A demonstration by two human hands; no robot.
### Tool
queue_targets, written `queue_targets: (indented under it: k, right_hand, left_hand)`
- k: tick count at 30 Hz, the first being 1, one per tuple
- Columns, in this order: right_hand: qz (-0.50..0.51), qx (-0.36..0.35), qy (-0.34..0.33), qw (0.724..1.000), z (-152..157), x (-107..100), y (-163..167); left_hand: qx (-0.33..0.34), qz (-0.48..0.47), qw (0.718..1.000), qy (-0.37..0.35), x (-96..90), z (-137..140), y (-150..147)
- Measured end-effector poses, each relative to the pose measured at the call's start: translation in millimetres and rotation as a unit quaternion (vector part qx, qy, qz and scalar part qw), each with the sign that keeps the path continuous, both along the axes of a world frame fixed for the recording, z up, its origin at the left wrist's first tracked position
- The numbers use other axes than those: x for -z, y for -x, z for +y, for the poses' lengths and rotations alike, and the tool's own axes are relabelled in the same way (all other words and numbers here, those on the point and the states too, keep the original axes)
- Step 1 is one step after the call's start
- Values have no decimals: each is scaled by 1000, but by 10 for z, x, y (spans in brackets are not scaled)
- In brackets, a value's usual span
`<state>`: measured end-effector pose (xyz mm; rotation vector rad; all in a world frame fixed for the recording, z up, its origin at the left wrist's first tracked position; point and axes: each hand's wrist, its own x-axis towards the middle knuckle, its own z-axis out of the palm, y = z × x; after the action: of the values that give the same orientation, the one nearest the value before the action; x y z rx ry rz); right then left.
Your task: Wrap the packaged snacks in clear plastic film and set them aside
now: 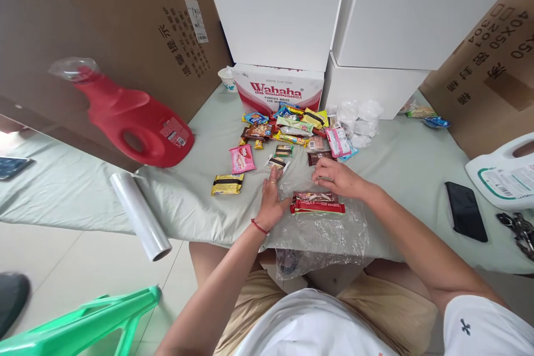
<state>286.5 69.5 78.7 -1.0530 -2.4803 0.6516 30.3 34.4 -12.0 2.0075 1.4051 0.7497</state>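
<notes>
A sheet of clear plastic film (323,239) lies on the cloth in front of me and hangs over the near edge. On it rest red and brown wrapped snack bars (317,208), side by side. My left hand (270,204) lies left of the bars, fingers stretched out and thumb reaching toward their left end. Its fingertips are close to a small clear-wrapped snack (276,163). Above the bars, my right hand (340,179) has curled fingers closed at the film's far edge. A dark brown packet (319,158) lies just beyond that hand.
Several snacks (292,128) are piled before a Wahaha carton (279,89). A pink packet (242,159) and yellow packet (227,184) lie left. A film roll (141,217), red jug (142,122), phone (465,211) and white bottle (504,172) flank the table; a green stool (83,322) stands below.
</notes>
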Motion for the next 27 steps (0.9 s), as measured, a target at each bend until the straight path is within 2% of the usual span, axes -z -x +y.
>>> queue_targets:
  k: [3, 6, 12, 17, 19, 21, 23, 24, 27]
  right_hand:
    - [-5, -5, -7, 1000, -285, -52, -61]
    - [-33, -17, 0, 999, -530, 65, -110]
    - [-88, -46, 0, 995, -851, 467, -159]
    - [-70, -8, -25, 997, -993, 654, -229]
    - [-59, 0, -24, 998, -1029, 717, -255]
    - [-56, 0, -29, 998, -1053, 767, -264]
    - [-59, 4, -33, 998, -1065, 790, -257]
    - [-59, 6, -33, 998, -1068, 789, -250]
    - [-32, 5, -31, 999, -1087, 742, -243]
  left_hand:
    - [-21, -11, 1000, -11, -49, -11, -17]
    - [-5, 12, 999, -40, -113, -75, 35]
    - [114, 51, 988, -93, -216, -287, 246]
    - [184, 100, 970, -122, -262, -498, 612]
    - [178, 104, 970, -128, -350, -575, 758]
    - [144, 94, 974, -146, -504, -638, 805]
    - [129, 72, 974, -171, -685, -682, 706]
    - [142, 63, 972, -178, -762, -693, 604]
    - [245, 83, 953, -156, -844, -672, 191]
